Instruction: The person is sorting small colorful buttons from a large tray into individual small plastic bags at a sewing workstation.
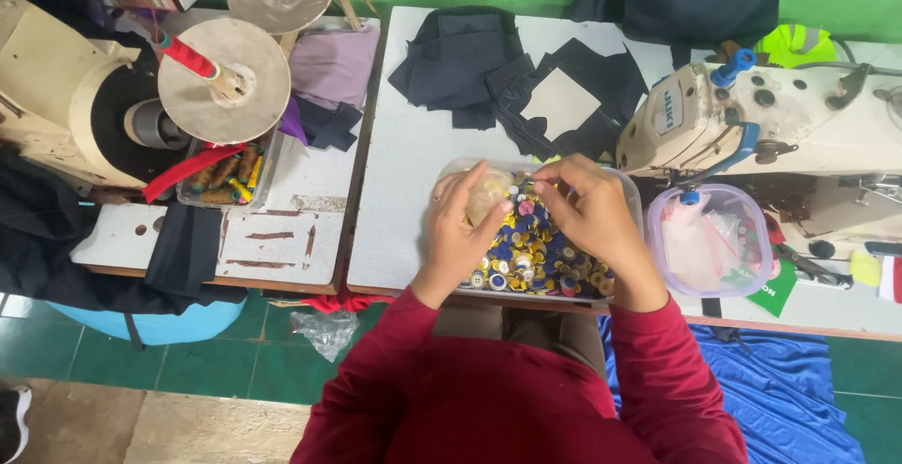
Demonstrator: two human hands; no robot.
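Resting at the counter's [404, 201] six-o'clock edge, the clear tub [629, 192] of small, hard, slippery buttons [531, 248] looked light, best gripped by its rim, while the left hand [460, 224] and right hand [587, 210] pinched among the buttons.

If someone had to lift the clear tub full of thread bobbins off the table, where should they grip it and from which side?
Probably by the two short end walls of the clear tub, coming from above with one hand at each end. It is open-topped, heaped with bobbins, so it should stay level. The left hand and right hand are over it; a lidded container crowds its right end.
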